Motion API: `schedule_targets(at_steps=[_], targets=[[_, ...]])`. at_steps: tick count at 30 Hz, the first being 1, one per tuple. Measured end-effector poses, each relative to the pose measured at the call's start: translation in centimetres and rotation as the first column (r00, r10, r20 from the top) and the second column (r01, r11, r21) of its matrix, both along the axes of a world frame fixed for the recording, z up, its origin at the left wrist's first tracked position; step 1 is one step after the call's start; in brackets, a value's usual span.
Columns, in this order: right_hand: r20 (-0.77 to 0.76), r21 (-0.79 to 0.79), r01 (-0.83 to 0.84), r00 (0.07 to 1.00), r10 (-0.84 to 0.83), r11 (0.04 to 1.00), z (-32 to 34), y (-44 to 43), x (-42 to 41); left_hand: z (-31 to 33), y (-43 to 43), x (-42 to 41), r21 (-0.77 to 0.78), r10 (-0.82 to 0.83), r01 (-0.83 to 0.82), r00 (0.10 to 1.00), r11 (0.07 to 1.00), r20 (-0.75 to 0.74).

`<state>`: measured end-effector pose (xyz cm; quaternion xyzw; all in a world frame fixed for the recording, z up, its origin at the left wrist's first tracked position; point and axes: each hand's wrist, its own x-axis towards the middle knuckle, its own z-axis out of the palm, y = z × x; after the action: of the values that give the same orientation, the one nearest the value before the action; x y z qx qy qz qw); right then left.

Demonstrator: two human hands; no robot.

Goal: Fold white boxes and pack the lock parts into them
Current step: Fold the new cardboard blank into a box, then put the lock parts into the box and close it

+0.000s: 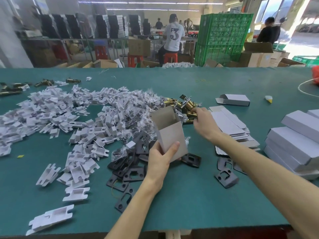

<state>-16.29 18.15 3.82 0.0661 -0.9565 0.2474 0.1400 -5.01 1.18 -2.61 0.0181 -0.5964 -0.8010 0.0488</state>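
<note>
L hand [161, 156] grips white box [170, 133] low, mouth up, flap open. Black strike plates [131, 169] under box. R hand [202, 122] on brass latches [187, 105] just behind box; fingers curled, can't tell if pinching. Take one latch only, tilt mouth twd R hand.

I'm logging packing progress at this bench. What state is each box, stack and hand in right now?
Held box: upright, top open, flap raised.
Left hand: grips that box's lower end.
Right hand: at the brass latches, grip unclear.
Flat blanks: unfolded, stacked.
Far box: lying down, one end open.
Finished boxes: closed, stacked.
</note>
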Motion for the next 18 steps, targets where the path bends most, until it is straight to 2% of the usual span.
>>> schedule_targets(at_steps=[4, 7, 11, 18], targets=[[0.085, 0.249, -0.018, 0.996, -0.004, 0.968, -0.5, 0.2, -3.5, 0.1, 0.0, -0.2, 0.013, 0.009, -0.010, 1.000, 1.000, 0.016], [0.101, 0.316, -0.038, 0.995, 0.006, 0.948, -1.6, -0.1, -4.8, 0.1, 0.1, -0.2, 0.003, -0.008, 0.008, 1.000, 1.000, 0.018], [0.005, 0.375, 0.029, 0.999, -0.034, 0.927, -2.3, -0.1, -5.4, 0.2, 0.2, -0.1, -0.018, -0.018, 0.018, 1.000, 1.000, 0.016], [-0.138, 0.582, 0.024, 0.988, 0.070, 0.813, -1.9, 0.3, -4.0, 0.5, 0.3, 0.1, -0.027, -0.023, 0.022, 1.000, 0.999, -0.006]])
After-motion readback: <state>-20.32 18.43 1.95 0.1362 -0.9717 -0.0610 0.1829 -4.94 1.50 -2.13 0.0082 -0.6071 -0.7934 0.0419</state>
